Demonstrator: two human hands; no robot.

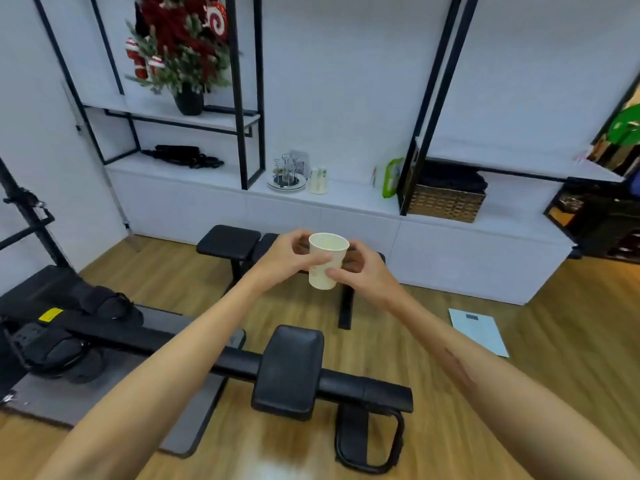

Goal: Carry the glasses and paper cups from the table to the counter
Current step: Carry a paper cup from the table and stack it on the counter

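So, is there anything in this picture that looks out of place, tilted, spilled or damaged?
One thing: a pale blue sheet of paper lies loose on the wooden floor, right of the black bench. Otherwise nothing stands out. The paper cup, held by the left hand and right hand, is upright, with no spill visible.

Bright, even indoor light; a pale glare patch on the wooden floor [273, 469] near the bottom edge. Wide-angle bending curves the shelf frames [446, 64], edges soft and blurred.
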